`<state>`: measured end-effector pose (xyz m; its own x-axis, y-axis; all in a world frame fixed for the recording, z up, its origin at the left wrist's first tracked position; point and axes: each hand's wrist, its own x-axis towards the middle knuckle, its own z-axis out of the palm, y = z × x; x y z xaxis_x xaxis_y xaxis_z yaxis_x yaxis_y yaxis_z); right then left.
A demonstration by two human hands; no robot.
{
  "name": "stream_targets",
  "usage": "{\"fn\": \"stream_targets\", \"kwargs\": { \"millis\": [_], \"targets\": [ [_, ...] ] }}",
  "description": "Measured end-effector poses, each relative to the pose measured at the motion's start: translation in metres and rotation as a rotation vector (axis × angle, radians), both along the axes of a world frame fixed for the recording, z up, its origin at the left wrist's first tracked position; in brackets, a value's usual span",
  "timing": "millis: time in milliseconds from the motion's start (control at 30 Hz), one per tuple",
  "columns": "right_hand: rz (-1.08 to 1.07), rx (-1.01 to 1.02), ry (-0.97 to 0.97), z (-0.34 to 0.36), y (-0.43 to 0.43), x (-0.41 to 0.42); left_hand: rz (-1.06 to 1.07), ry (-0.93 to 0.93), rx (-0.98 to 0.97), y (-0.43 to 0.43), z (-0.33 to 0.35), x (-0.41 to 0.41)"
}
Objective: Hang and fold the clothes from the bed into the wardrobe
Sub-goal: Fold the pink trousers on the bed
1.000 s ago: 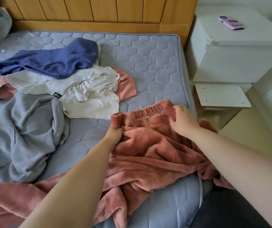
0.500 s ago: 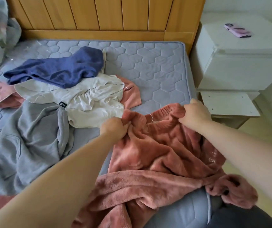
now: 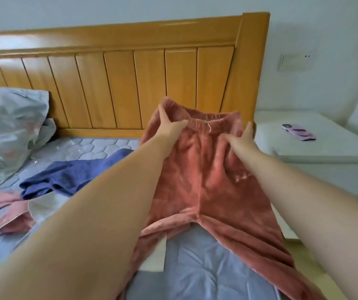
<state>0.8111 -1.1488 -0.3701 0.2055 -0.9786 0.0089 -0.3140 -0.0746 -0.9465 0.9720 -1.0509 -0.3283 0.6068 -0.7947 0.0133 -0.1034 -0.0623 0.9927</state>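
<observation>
A person holds up a pair of pink fleece trousers (image 3: 206,180) over a bed (image 3: 195,267), seen from their own head. Both bare arms reach forward.

The left grip (image 3: 170,124) is partly closed on the left end of the elastic waistband (image 3: 212,119): the thumb presses on the front of the cloth and the fingers reach up along its edge. The right grip (image 3: 244,138) pinches the trousers just below the waistband at the right end, with the thumb laid across the front and the fingers at the side edge. How far those fingers wrap behind the cloth cannot be seen.

The trousers hang spread between the two grips, in front of the wooden headboard (image 3: 119,83). Their two legs fall apart toward the blue quilted mattress and run out of view at the bottom.

On the bed to the left lie a navy garment (image 3: 76,172), a white garment (image 3: 44,207) and another pink garment (image 3: 7,211). Pale crumpled bedding (image 3: 7,122) sits by the headboard. On the right, a white bedside cabinet (image 3: 325,152) carries a pink phone (image 3: 299,132).
</observation>
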Motion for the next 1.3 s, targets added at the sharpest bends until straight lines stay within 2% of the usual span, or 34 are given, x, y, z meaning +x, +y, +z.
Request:
{"fn": "stream_targets", "kwargs": {
  "millis": [67,100,233,300,400,467,567,700,800,867,900,967,1000,1100,1133,1200,1300],
  "targets": [
    [0.053,0.029,0.1,-0.026,0.007,-0.004,-0.029,-0.276,0.164,0.01,-0.034,-0.004],
    [0.081,0.036,0.155,-0.041,0.014,-0.006,-0.087,-0.356,0.209,0.014,-0.057,-0.004],
    [0.243,0.116,0.41,-0.108,0.058,-0.026,-0.382,-0.544,0.588,0.046,-0.143,-0.017],
    [0.332,0.16,0.559,-0.142,0.08,-0.042,-0.416,-0.686,0.698,0.066,-0.182,-0.033],
    [0.393,0.085,0.892,-0.183,0.104,-0.074,-0.551,-0.919,0.824,0.093,-0.232,-0.07],
    [0.4,0.065,1.035,-0.202,0.117,-0.102,-0.636,-0.84,0.811,0.104,-0.259,-0.102],
    [0.268,0.063,1.051,-0.223,0.131,-0.147,-0.63,-0.606,0.741,0.111,-0.285,-0.152],
    [-0.047,0.179,0.779,-0.24,0.153,-0.199,-0.476,-0.319,0.646,0.118,-0.3,-0.186],
    [-0.109,0.22,0.71,-0.247,0.169,-0.226,-0.414,-0.01,0.508,0.129,-0.302,-0.185],
    [-0.181,0.121,0.676,-0.247,0.176,-0.232,-0.345,0.244,0.433,0.135,-0.299,-0.179],
    [-0.219,0.024,0.622,-0.247,0.178,-0.231,-0.311,0.314,0.405,0.137,-0.299,-0.177],
    [-0.226,-0.151,0.514,-0.247,0.181,-0.225,-0.269,0.352,0.366,0.14,-0.3,-0.177],
    [-0.176,-0.168,0.499,-0.247,0.181,-0.222,-0.261,0.357,0.348,0.14,-0.301,-0.178],
    [0.038,0.031,0.652,-0.255,0.176,-0.224,-0.283,0.316,0.373,0.137,-0.298,-0.189],
    [0.076,0.091,0.74,-0.259,0.173,-0.228,-0.3,0.252,0.396,0.136,-0.296,-0.193],
    [0.08,0.083,0.84,-0.264,0.167,-0.233,-0.346,0.063,0.443,0.133,-0.297,-0.199],
    [0.021,0.007,0.79,-0.26,0.156,-0.235,-0.347,-0.044,0.453,0.131,-0.299,-0.202]
  ]
}}
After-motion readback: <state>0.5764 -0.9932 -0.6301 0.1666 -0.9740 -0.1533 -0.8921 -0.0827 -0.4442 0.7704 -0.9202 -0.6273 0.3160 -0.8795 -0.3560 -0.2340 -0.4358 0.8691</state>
